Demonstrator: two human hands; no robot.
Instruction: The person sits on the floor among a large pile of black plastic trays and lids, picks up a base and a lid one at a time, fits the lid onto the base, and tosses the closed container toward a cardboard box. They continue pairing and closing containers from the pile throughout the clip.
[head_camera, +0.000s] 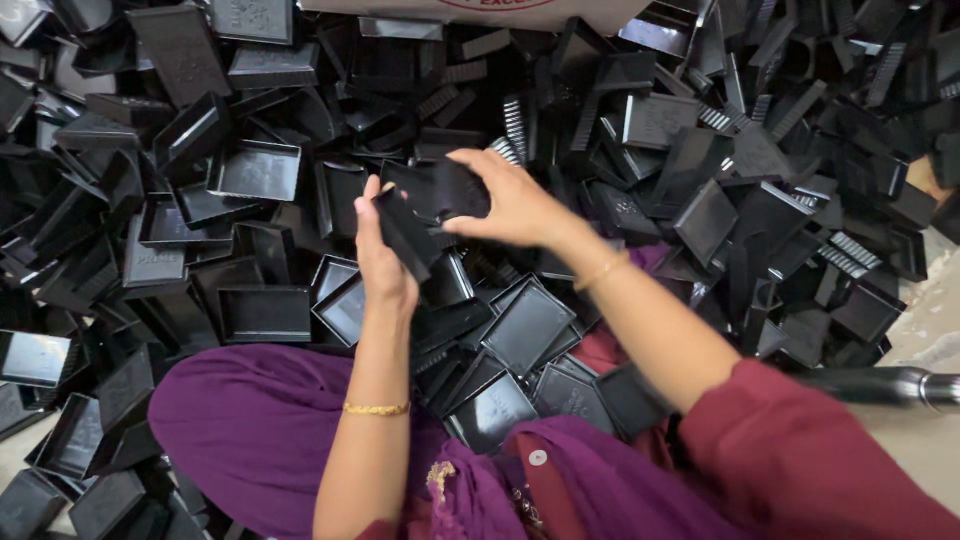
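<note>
A flat black plastic piece (405, 232) is gripped by the left hand (383, 262), a black box part (450, 190) by the right hand (510, 200), above a pile of black trays (262, 172)

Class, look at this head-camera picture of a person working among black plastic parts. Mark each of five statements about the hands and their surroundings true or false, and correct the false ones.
1. The left hand grips a flat black plastic piece. True.
2. The right hand is empty and resting on the lap. False: it holds a black plastic part, raised next to the left hand's piece.
3. The surrounding pile of trays is white. False: it is black.
4. The left wrist wears a gold bangle. True.
5. A metal tube lies at the far right. True.
</note>
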